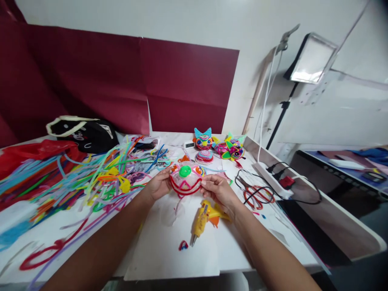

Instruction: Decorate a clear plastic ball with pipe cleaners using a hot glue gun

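Note:
A rounded craft piece (pixel 185 178), pale with a green disc, orange spots and red pipe-cleaner lines, is held up above the white table. My left hand (pixel 160 185) grips its left edge. On the other side, my right hand (pixel 216 188) pinches the right edge between thumb and fingers. Below the right hand a yellow glue gun (pixel 201 220) lies with its nozzle toward the table's front. Beside the nozzle is a small red and blue piece (pixel 183 245). A white paper sheet (pixel 172 258) lies beneath them.
Colourful pipe cleaners (pixel 103 178) are heaped at the left, before a black bag (pixel 81 135). Finished colourful pieces (pixel 203 139) stand at the back. Orange-handled scissors (pixel 257 196), black cables and a power strip (pixel 273 180) lie at the right.

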{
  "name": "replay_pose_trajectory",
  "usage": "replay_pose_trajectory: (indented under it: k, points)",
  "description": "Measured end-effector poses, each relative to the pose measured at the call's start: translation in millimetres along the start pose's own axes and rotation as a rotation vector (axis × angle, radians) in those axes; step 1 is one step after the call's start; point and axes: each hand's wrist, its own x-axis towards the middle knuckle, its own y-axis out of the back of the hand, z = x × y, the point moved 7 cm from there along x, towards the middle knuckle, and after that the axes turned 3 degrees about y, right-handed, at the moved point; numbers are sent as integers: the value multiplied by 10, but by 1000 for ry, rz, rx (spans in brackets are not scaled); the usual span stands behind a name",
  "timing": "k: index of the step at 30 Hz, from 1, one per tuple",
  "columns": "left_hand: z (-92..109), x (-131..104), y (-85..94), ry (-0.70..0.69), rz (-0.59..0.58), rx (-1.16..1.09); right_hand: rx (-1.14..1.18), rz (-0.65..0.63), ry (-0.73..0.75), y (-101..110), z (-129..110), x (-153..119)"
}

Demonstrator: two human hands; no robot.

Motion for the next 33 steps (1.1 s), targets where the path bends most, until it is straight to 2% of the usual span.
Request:
replay_pose_trajectory:
  k: [15,25,33]
  points:
    - [4,39,43,-34,8,63,14,20,-14,22,-7,-4]
    - [15,-52,-230,-76,-18,91,-5,60,-11,164,-19,36]
    - [-4,-71,-315,-96,-18,78,-25,94,-5,295,5,83]
